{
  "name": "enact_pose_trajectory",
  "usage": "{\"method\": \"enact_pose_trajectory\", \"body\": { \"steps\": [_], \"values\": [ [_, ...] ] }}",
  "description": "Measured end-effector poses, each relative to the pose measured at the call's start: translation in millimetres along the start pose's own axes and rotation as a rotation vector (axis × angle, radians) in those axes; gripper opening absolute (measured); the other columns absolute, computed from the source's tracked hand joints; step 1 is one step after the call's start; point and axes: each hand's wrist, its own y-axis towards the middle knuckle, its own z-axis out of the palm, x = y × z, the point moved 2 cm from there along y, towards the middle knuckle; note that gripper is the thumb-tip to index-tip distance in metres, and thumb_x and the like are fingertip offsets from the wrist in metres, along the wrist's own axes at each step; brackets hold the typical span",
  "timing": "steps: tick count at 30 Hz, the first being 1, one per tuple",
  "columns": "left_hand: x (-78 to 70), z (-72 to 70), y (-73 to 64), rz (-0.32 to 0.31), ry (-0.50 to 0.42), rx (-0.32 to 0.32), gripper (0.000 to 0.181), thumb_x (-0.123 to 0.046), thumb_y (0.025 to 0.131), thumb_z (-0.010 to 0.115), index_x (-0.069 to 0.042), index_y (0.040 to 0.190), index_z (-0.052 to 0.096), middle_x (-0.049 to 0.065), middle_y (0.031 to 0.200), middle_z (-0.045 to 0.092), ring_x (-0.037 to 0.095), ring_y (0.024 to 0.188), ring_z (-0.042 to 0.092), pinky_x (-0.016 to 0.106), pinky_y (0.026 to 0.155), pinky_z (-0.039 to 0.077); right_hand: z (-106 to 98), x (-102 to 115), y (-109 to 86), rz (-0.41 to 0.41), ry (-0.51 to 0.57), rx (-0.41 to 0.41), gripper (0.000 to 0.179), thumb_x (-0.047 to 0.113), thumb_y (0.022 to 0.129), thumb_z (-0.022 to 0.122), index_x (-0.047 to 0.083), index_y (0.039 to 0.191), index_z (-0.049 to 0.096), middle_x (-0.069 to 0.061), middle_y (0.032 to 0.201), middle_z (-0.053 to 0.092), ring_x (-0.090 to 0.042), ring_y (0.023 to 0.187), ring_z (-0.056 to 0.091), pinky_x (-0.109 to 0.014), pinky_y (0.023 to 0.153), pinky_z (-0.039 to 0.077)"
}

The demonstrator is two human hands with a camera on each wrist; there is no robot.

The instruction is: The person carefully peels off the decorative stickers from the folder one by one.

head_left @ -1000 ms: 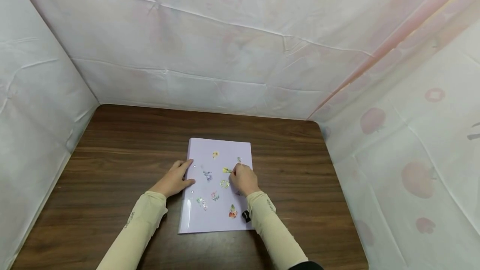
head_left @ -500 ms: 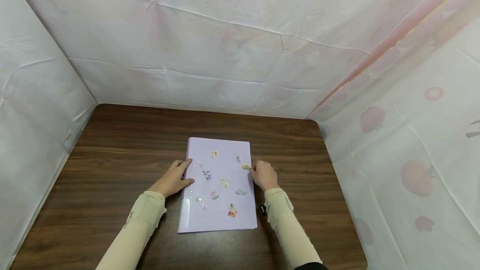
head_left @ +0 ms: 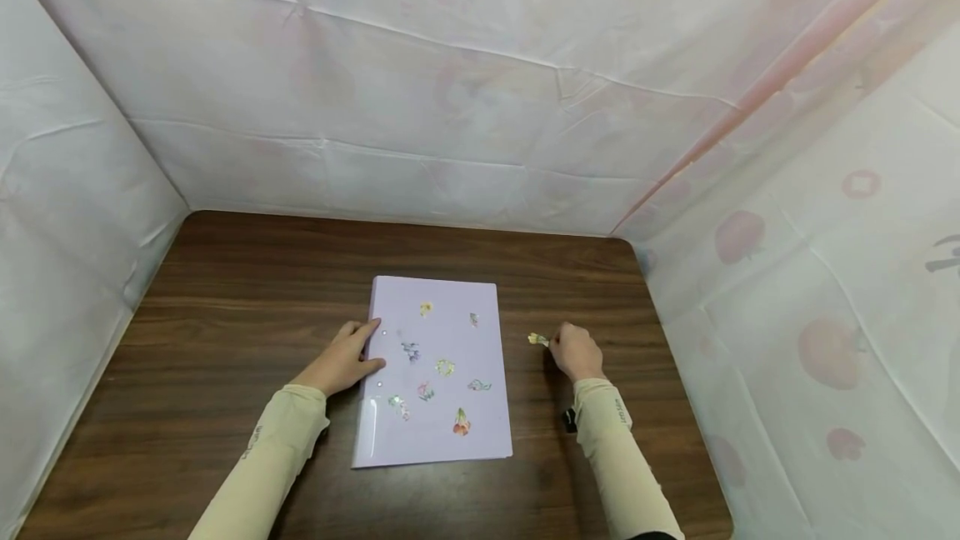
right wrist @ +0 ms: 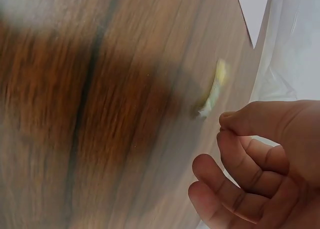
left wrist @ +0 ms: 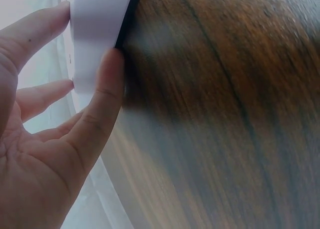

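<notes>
Against a folder, the left hand lies spread; the right hand pinches a sticker.

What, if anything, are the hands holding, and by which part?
The right hand appears to pinch a yellow flower sticker by its stem end; the exact contact is unclear. The left hand rests against the purple folder, not gripping it.

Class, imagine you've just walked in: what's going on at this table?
A person's left hand rests on the left edge of a lilac folder lying on a wooden table. Their right hand, out beyond the folder's right edge, pinches a yellow flower sticker over the table. Other flower stickers dot the folder's cover.
</notes>
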Motion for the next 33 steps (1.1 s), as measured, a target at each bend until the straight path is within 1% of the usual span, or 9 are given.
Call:
{"method": "enact_pose_trajectory", "body": {
  "steps": [5,10,15,17,21,24,27,30,33],
  "values": [
    [0.8,0.7,0.1,-0.001,0.002,0.003,0.075,-0.02,0.092,0.075,0.003,0.151,0.037,0.034,0.137,0.042,0.044,0.118,0.052,0.059,0.098,0.042,-0.1,-0.4,0.8,-0.003,-0.002,-0.011,0.011,0.016,0.093,0.065,0.01,0.094,0.074,-0.009,0.086,0.07,-0.023,0.066,0.062,-0.045,0.057,0.052],
    [0.0,0.6,-0.6,-0.001,0.001,-0.004,0.074,-0.019,0.091,0.075,0.003,0.151,0.037,0.034,0.137,0.042,0.043,0.117,0.052,0.058,0.097,0.043,-1.7,4.4,0.9,-0.015,-0.005,-0.025,0.011,0.015,0.093,0.065,0.01,0.093,0.075,-0.009,0.087,0.07,-0.024,0.066,0.064,-0.045,0.057,0.053],
    [-1.4,0.1,-1.2,-0.009,0.001,-0.003,0.074,-0.02,0.091,0.075,0.003,0.151,0.037,0.033,0.137,0.042,0.043,0.118,0.052,0.059,0.097,0.043,-3.9,14.0,1.9,-0.027,0.005,-0.025,0.012,0.015,0.094,0.063,0.009,0.093,0.074,-0.009,0.086,0.069,-0.022,0.063,0.061,-0.042,0.055,0.052],
    [-1.9,0.0,-1.3,-0.011,0.002,-0.004,0.075,-0.02,0.091,0.075,0.002,0.152,0.037,0.033,0.137,0.042,0.043,0.117,0.052,0.059,0.097,0.043,-4.1,18.0,2.8,-0.037,0.008,-0.028,0.012,0.015,0.094,0.062,0.008,0.089,0.071,-0.009,0.082,0.067,-0.022,0.062,0.059,-0.043,0.054,0.05],
    [-1.6,-0.2,-1.9,-0.006,0.007,-0.007,0.074,-0.02,0.091,0.075,0.003,0.151,0.038,0.033,0.136,0.042,0.043,0.117,0.052,0.058,0.097,0.043,-1.7,29.1,5.3,-0.056,0.019,-0.045,0.01,0.015,0.093,0.062,0.009,0.087,0.068,-0.008,0.081,0.066,-0.023,0.064,0.06,-0.043,0.056,0.051],
    [-1.0,-0.2,-2.5,-0.009,0.01,-0.005,0.074,-0.019,0.091,0.075,0.003,0.151,0.038,0.034,0.137,0.042,0.044,0.118,0.052,0.059,0.097,0.043,1.2,39.6,7.6,-0.087,0.027,-0.056,0.008,0.015,0.094,0.064,0.009,0.092,0.069,-0.006,0.086,0.067,-0.023,0.069,0.063,-0.043,0.058,0.053],
    [-0.8,-0.5,-2.9,-0.02,0.006,-0.001,0.075,-0.02,0.091,0.076,0.002,0.152,0.038,0.034,0.138,0.041,0.044,0.119,0.051,0.059,0.098,0.042,4.6,51.2,10.2,-0.131,0.045,-0.074,0.01,0.017,0.095,0.065,0.008,0.095,0.07,-0.007,0.089,0.067,-0.023,0.072,0.064,-0.042,0.06,0.054],
    [-1.1,-0.4,-2.5,-0.016,0.003,0.0,0.075,-0.021,0.091,0.075,0.002,0.152,0.037,0.034,0.138,0.041,0.044,0.12,0.051,0.059,0.098,0.042,8.8,63.0,13.2,-0.174,0.062,-0.101,0.01,0.018,0.095,0.067,0.008,0.095,0.07,-0.007,0.09,0.067,-0.022,0.072,0.064,-0.041,0.059,0.054],
    [-1.0,-0.6,-2.1,-0.005,0.002,-0.005,0.075,-0.021,0.092,0.075,0.002,0.152,0.037,0.034,0.138,0.041,0.044,0.119,0.051,0.059,0.098,0.042,14.9,74.7,17.2,-0.211,0.063,-0.111,0.01,0.019,0.096,0.067,0.009,0.096,0.07,-0.005,0.089,0.066,-0.02,0.071,0.062,-0.039,0.059,0.053]
  ]
}}
